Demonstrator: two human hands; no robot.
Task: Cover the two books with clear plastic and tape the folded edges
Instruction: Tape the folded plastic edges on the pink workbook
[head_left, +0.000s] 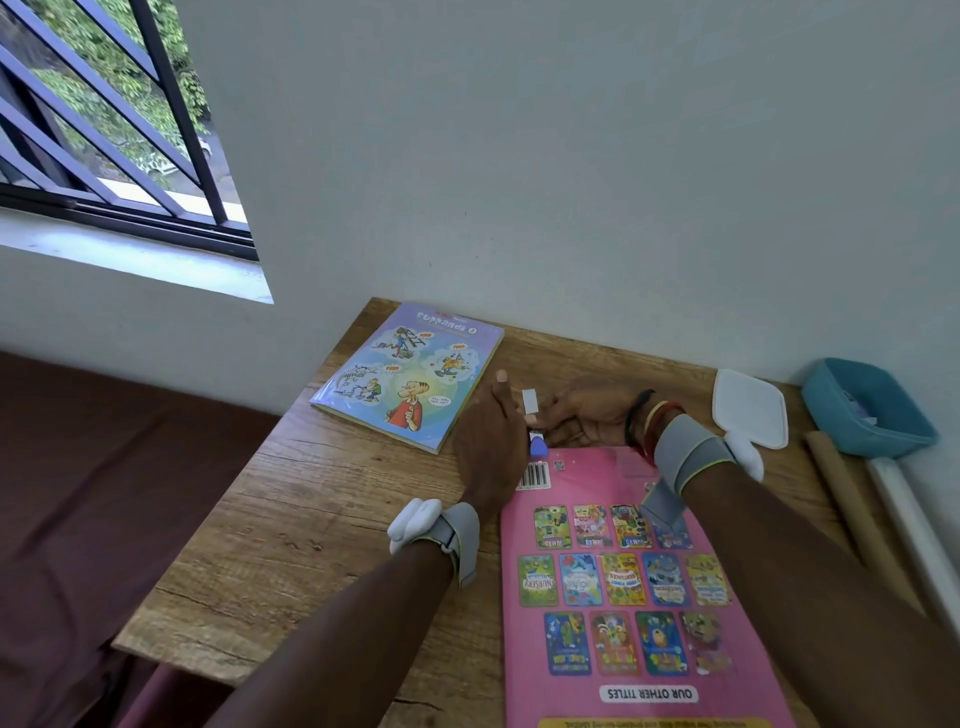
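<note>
Wood-grain table shoved against a plain pale wall, barred window up left, maroon cloth alongside. Blue comic book at the far corner, pink book close by, back cover up, cut off at the bottom edge. Just past it: left hand with fingers straight and pressed together, right hand pinching a white strip. Blue bit underneath, can't tell what.

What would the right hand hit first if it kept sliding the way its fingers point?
Probably the left hand: the right hand points leftward straight at it, with only a small white strip at its fingertips between them.
</note>
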